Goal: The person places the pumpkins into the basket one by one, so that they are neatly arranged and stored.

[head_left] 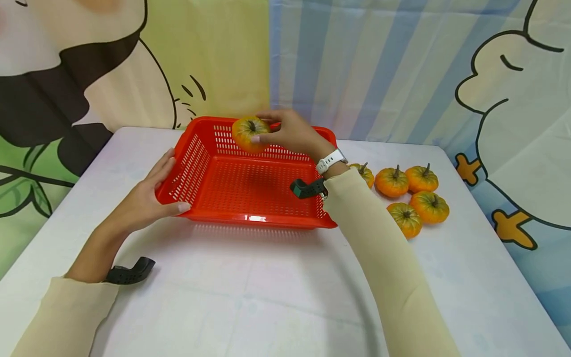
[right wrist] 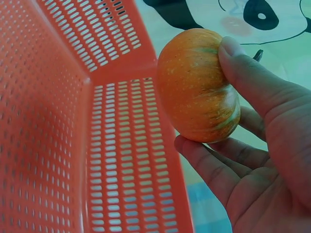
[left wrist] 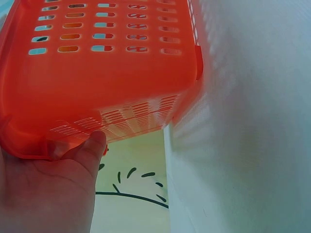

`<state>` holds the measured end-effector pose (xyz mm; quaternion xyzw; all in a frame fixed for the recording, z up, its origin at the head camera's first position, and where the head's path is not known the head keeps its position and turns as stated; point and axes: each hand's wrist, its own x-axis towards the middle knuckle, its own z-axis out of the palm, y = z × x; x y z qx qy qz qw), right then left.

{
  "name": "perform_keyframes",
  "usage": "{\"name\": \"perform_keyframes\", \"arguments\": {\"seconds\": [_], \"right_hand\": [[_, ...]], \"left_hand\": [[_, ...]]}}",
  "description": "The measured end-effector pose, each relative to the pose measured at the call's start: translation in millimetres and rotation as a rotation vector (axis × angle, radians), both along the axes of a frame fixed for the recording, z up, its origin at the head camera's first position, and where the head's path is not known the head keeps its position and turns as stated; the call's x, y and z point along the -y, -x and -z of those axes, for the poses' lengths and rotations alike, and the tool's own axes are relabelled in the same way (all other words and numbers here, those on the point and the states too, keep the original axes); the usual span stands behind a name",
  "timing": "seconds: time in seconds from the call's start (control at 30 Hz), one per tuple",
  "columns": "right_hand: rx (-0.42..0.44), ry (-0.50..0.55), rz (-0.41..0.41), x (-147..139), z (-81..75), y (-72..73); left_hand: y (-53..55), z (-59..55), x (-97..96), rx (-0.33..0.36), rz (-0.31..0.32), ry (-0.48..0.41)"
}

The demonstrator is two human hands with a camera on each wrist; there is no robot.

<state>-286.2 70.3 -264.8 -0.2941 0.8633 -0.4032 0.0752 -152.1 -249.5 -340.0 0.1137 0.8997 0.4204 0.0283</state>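
A red plastic basket (head_left: 258, 218) with slotted walls stands on the white table. At its left end is my left hand (head_left: 149, 198), holding the rim with the thumb on the near corner and the fingers along the outside wall. In the left wrist view, one finger (left wrist: 92, 150) of that hand lies against the outer wall. My right hand (head_left: 294, 131) pinches a small orange pumpkin (head_left: 249, 134) between thumb and fingers, up at the basket's far rim. The right wrist view shows this pumpkin (right wrist: 197, 87) with its dark stem (right wrist: 258, 56) toward the thumb side.
Several more pumpkins (head_left: 403, 218) sit on the table (head_left: 250, 297) to the right of the basket, one partly hidden by my right sleeve (head_left: 379, 248). A cartoon-printed cloth (head_left: 339, 69) hangs close behind the table. Black wrist mounts (head_left: 131, 271) stick out from both my wrists.
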Motion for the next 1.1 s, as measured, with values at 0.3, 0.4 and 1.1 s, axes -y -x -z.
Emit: {"name": "perform_keyframes", "arguments": {"seconds": [0.3,0.4,1.1], "right_hand": [[0.098,0.063,0.029,16.5,-5.9,3.7],[0.109,0.073,0.035,21.9,-5.1,5.1],[0.222,-0.085,0.059,19.3,42.3,18.1]], "left_hand": [[0.2,0.0,0.5,0.001,-0.001,-0.003],[-0.3,-0.3,-0.4,-0.002,-0.005,0.000],[3.6,3.3,-11.4,0.010,0.015,-0.022]]}}
